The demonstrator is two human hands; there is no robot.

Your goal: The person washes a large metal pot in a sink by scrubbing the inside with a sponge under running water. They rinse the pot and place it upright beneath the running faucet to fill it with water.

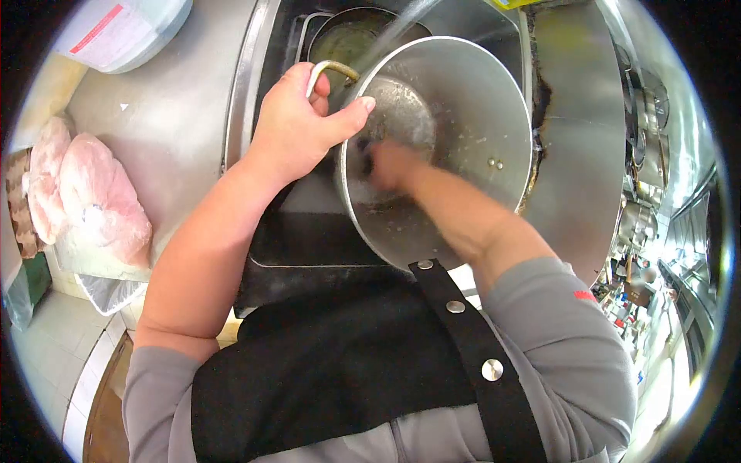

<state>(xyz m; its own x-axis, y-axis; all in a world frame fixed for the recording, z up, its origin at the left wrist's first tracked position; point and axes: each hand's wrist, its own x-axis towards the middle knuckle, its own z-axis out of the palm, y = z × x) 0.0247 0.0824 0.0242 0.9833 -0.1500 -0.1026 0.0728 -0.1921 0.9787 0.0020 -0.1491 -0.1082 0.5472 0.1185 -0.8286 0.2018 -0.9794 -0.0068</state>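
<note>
A large metal pot (pixel 471 100) lies tilted over the sink, its open mouth facing me. My left hand (pixel 305 123) grips the pot's handle (pixel 333 68) at the left of the rim, with the thumb on the rim. Inside the pot, my right hand (pixel 395 166) is blurred by motion near the left wall. Something dark shows at its fingertips, too smeared to name. A stream of water (pixel 397 31) falls just behind the rim.
The metal sink (pixel 251 85) holds a round pan (pixel 347 38) and dark trays (pixel 301 235). At the left, wrapped pale meat (pixel 100 197) and a white tub (pixel 123 35) stand on the counter (pixel 181 116). More pots (pixel 652 158) hang or stand at the far right.
</note>
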